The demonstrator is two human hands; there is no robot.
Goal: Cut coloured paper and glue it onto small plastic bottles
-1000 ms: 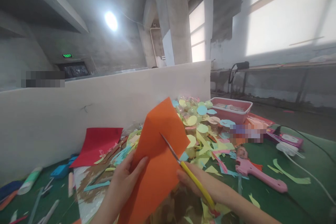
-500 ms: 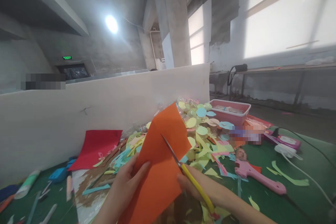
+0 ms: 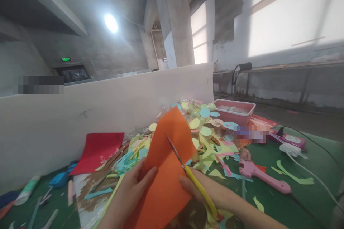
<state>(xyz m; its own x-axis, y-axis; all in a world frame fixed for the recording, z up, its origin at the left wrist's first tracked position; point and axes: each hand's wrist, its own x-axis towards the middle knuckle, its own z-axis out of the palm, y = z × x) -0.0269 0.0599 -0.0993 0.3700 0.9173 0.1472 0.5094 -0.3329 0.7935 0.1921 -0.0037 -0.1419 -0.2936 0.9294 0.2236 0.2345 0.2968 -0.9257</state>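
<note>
An orange sheet of paper (image 3: 169,164) stands tilted in front of me, bent near its top. My left hand (image 3: 137,188) pinches it along the left edge, thumb on the near face. In my right hand (image 3: 195,189) is a pair of scissors (image 3: 199,184) with yellow handles, its blades pointing up and left across the paper. Whether the blades are parted I cannot make out. Behind the sheet lie coloured paper scraps (image 3: 131,157) and a heap of pale round paper pieces (image 3: 195,123).
A red sheet (image 3: 99,150) lies at the left near a blue object (image 3: 59,179) and a glue-stick-like tube (image 3: 27,190). At the right are a pink glue gun (image 3: 266,177) with a cord and a pink bin (image 3: 236,117). A white partition (image 3: 107,111) stands behind.
The view has shifted slightly. The orange sheet's upper part has bent a little differently, while both hands keep nearly the same hold.
</note>
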